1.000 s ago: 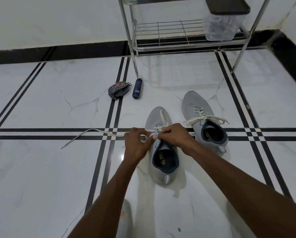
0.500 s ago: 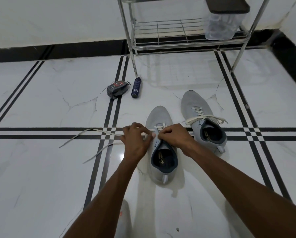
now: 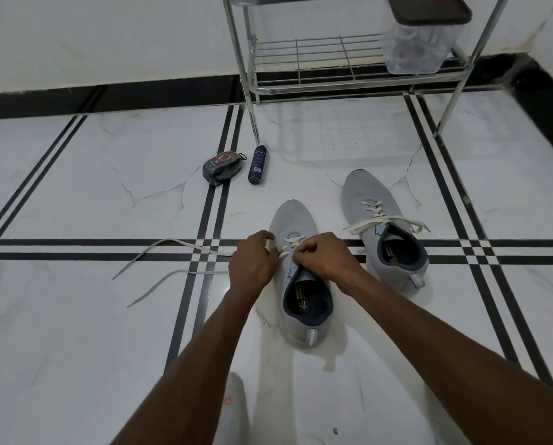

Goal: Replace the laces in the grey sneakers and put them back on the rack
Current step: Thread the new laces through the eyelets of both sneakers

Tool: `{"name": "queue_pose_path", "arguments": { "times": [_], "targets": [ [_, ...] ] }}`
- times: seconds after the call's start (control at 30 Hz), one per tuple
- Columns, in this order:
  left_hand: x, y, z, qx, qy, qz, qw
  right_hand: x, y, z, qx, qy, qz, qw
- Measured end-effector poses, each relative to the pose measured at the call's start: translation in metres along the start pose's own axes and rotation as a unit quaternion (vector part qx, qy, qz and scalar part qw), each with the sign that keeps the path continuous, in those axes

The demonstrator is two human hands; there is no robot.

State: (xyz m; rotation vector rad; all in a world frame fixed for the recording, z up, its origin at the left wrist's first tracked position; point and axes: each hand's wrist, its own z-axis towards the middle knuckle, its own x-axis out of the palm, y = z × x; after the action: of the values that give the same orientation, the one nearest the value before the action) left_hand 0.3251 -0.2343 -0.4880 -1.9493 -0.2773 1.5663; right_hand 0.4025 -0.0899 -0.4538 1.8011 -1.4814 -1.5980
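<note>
Head camera looks forward and down, close over the floor.

Near grey sneaker half-laced, loose lace trailing left, far sneaker laced, rack behind

A room in a home, likely an entry or hallway corner. Glossy white marble-look floor tiles with black inlay stripes, a black skirting band under a plain white wall. A chrome wire rack stands by the wall; grey sneakers, a spray can and a shoe-polish sponge lie on the floor.
</note>
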Motion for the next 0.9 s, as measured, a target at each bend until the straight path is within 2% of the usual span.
{"name": "queue_pose_path", "arguments": {
  "times": [0.13, 0.2, 0.27, 0.37, 0.43, 0.53, 0.67, 0.73, 0.8, 0.9],
  "targets": [
    [0.001, 0.01, 0.004, 0.004, 0.0, 0.029, 1.0, 0.0, 0.003, 0.0, -0.005, -0.009, -0.023, 1.0],
    [-0.002, 0.009, 0.004, -0.002, 0.047, 0.034, 0.998, 0.0, 0.006, -0.001, -0.007, -0.014, -0.045, 0.999],
    [-0.015, 0.004, 0.003, -0.023, 0.109, 0.001, 0.994, -0.001, 0.008, 0.002, -0.015, -0.029, -0.064, 0.997],
    [-0.041, 0.0, 0.005, -0.029, 0.135, -0.068, 0.988, -0.003, 0.017, 0.01, -0.054, -0.06, -0.08, 0.993],
    [-0.056, 0.0, 0.006, 0.004, 0.148, -0.107, 0.983, -0.004, 0.027, 0.019, -0.087, -0.029, -0.082, 0.992],
    [-0.066, 0.002, 0.005, 0.027, 0.186, -0.146, 0.971, -0.012, 0.039, 0.027, -0.09, 0.02, -0.092, 0.991],
    [-0.065, 0.006, 0.004, 0.036, 0.194, -0.17, 0.966, -0.017, 0.047, 0.029, -0.113, 0.175, -0.127, 0.97],
    [-0.064, 0.006, 0.004, 0.041, 0.182, -0.183, 0.965, -0.016, 0.047, 0.033, -0.123, 0.224, -0.149, 0.955],
    [-0.067, 0.006, 0.003, 0.034, 0.165, -0.194, 0.966, -0.016, 0.043, 0.041, -0.101, 0.197, -0.122, 0.968],
    [-0.071, 0.014, 0.001, 0.002, 0.184, -0.212, 0.96, -0.023, 0.034, 0.055, -0.02, 0.022, 0.026, 0.999]
  ]
}}
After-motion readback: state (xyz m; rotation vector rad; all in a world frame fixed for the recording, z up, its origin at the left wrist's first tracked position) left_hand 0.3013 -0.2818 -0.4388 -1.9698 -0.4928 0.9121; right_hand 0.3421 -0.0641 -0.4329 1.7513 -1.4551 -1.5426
